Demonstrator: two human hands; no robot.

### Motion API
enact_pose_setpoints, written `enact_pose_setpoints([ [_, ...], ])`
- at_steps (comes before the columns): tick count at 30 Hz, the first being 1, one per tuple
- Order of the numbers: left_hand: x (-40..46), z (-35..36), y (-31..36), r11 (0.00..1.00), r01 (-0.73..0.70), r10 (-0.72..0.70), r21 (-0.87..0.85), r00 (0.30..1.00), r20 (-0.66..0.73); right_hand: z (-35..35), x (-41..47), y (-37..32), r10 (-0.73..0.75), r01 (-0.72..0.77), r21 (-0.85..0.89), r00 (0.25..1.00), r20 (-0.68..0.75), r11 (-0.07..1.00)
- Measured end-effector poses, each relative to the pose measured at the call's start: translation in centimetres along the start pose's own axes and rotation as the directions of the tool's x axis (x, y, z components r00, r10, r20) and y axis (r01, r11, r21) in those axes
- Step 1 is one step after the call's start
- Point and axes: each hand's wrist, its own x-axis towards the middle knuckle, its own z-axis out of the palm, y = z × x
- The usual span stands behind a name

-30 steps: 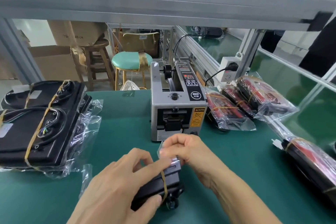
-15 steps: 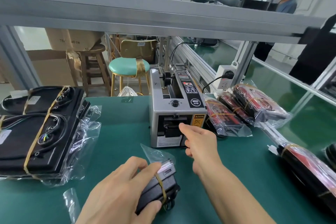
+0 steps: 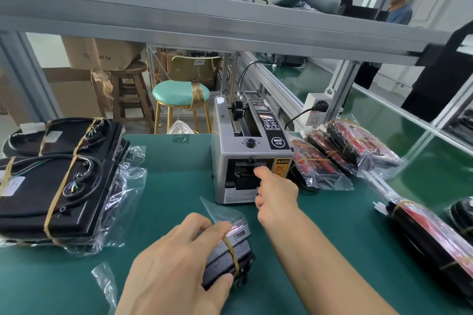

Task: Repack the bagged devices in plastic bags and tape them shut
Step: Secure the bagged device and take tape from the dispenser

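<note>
Fingers of your left hand (image 3: 176, 261) curl over the bagged device (image 3: 229, 253) at the near edge of the green mat (image 3: 166, 199), thumb under its near end, gripping it through the clear plastic bag (image 3: 220, 210), whose loose open flap stands up past your fingertips. A tan rubber band (image 3: 233, 253) wraps around the dark device inside. Your right hand (image 3: 275, 192) reaches forward to the mouth of the automatic tape dispenser (image 3: 245, 151), index finger pushed into the dark slot at its front; the other fingers are curled under, and you cannot tell from this view whether a piece of tape is pinched between finger and thumb. The dispenser stands on the mat just beyond the device, a yellow caution sticker (image 3: 281, 167) beside its slot. Right of it, bagged red-and-black devices (image 3: 340, 151) lie in a row, touching one another, and another bagged unit (image 3: 430, 235) lies further to your right, near the mat's edge. On your left, a stack of larger black units (image 3: 56, 176) bound with tan bands sits partly in clear plastic. An empty scrap of clear bag (image 3: 106, 281) lies near your left wrist. Beyond the table stand a mint-cushioned stool (image 3: 179, 94) and cardboard boxes (image 3: 97, 54).
</note>
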Motion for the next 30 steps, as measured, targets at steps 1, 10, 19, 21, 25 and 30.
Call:
enact_pose_setpoints([
  [1, 0.0, 0.0, 0.1, 1.000, 0.011, -0.011, -0.003, 1.000, 0.006, -0.2, -0.1, -0.2, 0.011, -0.012, 0.021, 0.999, 0.033, 1.000],
  [10, 0.7, 0.2, 0.7, 0.994, 0.108, -0.108, 0.000, 0.992, -0.064, -6.2, -5.6, 0.5, -0.070, 0.214, -0.232, 0.859, 0.507, 0.949],
  [19, 0.5, 0.5, 0.6, 0.953, 0.226, -0.246, -0.200, 0.966, -0.083, -7.0, -6.8, 2.9, -0.114, 0.191, -0.103, 0.857, 0.503, 0.976],
  [21, 0.5, 0.5, 0.8, 0.954, 0.227, -0.245, -0.194, 0.967, -0.073, -7.0, -7.0, 3.0, -0.132, 0.201, -0.086, 0.855, 0.501, 0.976],
  [25, 0.5, 0.4, 0.9, 0.951, 0.230, -0.253, -0.207, 0.963, -0.091, -7.1, -7.2, 3.3, -0.144, 0.205, -0.072, 0.856, 0.497, 0.976],
  [30, 0.3, 0.3, 1.3, 0.962, 0.213, -0.237, -0.171, 0.962, -0.134, -7.0, -7.3, 3.4, -0.192, 0.260, -0.078, 0.856, 0.480, 0.962],
])
